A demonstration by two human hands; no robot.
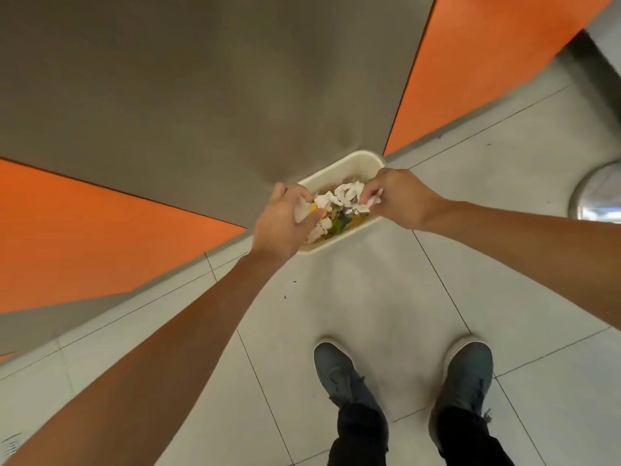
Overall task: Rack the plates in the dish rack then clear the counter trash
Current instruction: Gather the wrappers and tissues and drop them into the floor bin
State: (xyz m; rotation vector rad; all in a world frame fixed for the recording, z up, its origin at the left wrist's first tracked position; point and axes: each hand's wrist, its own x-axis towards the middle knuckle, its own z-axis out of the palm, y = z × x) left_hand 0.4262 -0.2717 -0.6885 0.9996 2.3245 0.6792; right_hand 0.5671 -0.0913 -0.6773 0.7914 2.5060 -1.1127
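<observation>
A cream-coloured bin [349, 163] stands on the floor against the grey wall corner, holding crumpled white tissues [342, 193], foil and food scraps. Over its left rim my left hand [282, 223] grips crumpled white paper and something yellow. My right hand [400, 200] hovers over the right rim and pinches a crumpled white tissue. Both arms reach forward and down. No plates or dish rack are in view.
A grey wall [201, 95] with orange panels [84, 237] on both sides rises behind the bin. A round metal object [598, 196] sits at the right edge. My two grey shoes [339, 375] stand on the pale tiled floor [369, 290] below.
</observation>
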